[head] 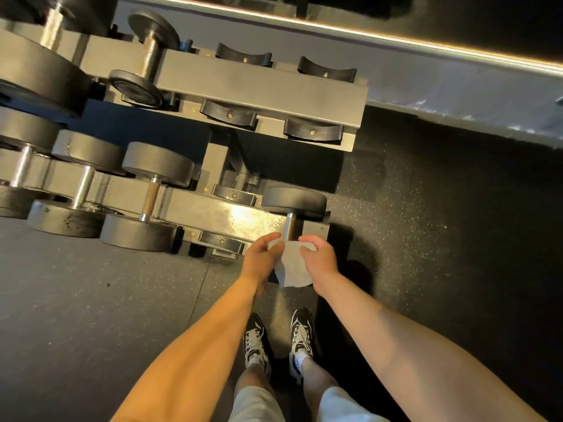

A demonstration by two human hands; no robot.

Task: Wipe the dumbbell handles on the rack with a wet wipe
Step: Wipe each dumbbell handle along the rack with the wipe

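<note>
Dark speckled rubber floor (426, 239) carries a two-tier dumbbell rack (262, 86) that fills the upper left and centre of the frame. The wet wipe (292, 266) hangs at lower centre, held spread between both hands: the left grip (262, 258) pinches its upper left edge between thumb and fingers, and the right grip (318, 257) has its fingers curled over the upper right corner. The target dumbbell (294, 201) sits at the right end of the lower tier. Its handle (291, 223) lies directly above the wipe in the frame, just beyond the fingertips and not yet touched. The handle's long axis runs up and down the frame, from the visible far head toward the person; the near head is hidden behind the hands and wipe. The handle lines up with the gap between the two grips, so neither hand is clearly nearer. The next move likely calls for one grip to carry the wipe forward and wrap it across that axis. Two further handles (150, 197) (82, 185) wait to the left on the same tier.
</note>
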